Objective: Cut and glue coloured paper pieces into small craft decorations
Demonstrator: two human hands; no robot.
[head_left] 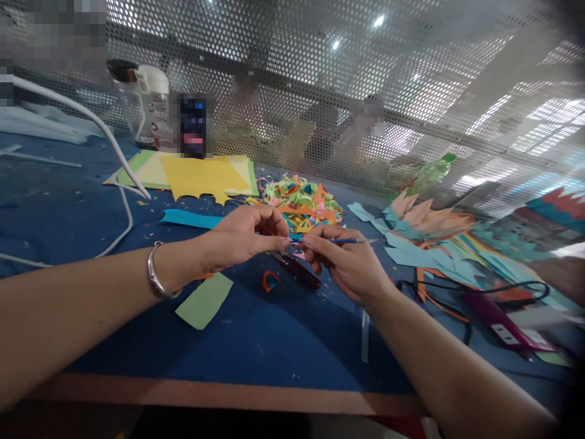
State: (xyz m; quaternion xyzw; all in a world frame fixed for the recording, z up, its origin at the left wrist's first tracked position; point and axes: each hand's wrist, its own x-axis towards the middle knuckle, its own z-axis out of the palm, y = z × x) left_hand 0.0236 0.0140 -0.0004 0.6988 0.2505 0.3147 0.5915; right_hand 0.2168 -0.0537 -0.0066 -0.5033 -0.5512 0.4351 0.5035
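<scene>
My left hand [242,238], with a silver bangle [158,277] on the wrist, pinches something small at its fingertips above the blue table [256,341]. My right hand [345,262] meets it, fingers closed round a thin blue stick [351,241] that points right. What sits between the two fingertips is too small to name. Below the hands lie a dark red tool [297,270] and a small curled orange paper piece [269,280]. A pile of small folded coloured papers [301,198] lies just behind the hands.
A pale green paper scrap [204,300] lies near my left wrist. Yellow and green sheets [201,174], a teal strip [189,218], a white cable [114,164], a clear bottle [153,110], cut paper heaps [439,238] and a magenta glue gun [498,320] surround them. Perforated metal screen [320,79] behind.
</scene>
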